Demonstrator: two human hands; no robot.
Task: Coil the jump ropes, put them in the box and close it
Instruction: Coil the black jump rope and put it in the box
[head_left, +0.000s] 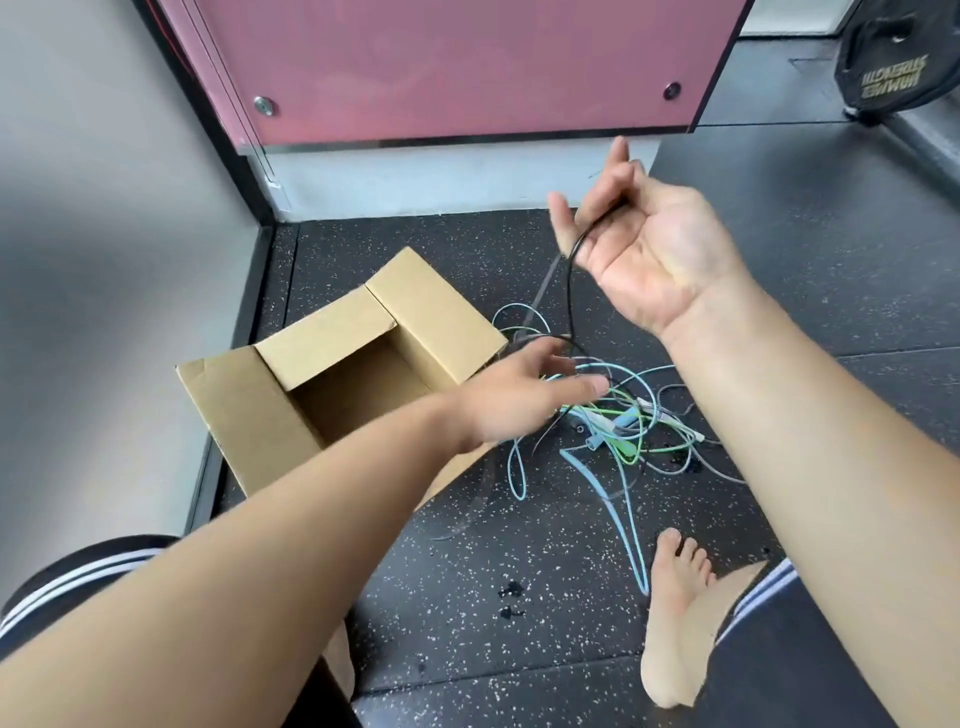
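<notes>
Forearms and a bare foot (675, 597) sit closest to the head camera, above a dark speckled floor (467, 597).

Head view. The right hand (644, 249) is raised, palm toward the camera, with its fingers partly curled. It pinches a black rope (570, 291) between them. From the grip, the black rope drops straight down and bends into a loop just above the left hand (519, 400). The left hand is stretched forward with fingers extended and relaxed, holding nothing visible. Blur prevents telling whether it touches the loop.

Below the grip, the other jump ropes (623, 421) lie in one tangled heap. They are thin pale-blue, green and grey cords with their handles mixed in the middle. One pale-blue strand trails from the heap toward the foot.

Below and left of the grip stands the box (234, 410). It is cardboard, its flaps are open, and the visible part of its interior is bare.

Progress, as a judgement: early stage. No finished coil is visible, nothing shows in the box, and the box is not closed. Each rope has yet to be separated, coiled and loaded, and the flaps have yet to be folded shut.
</notes>
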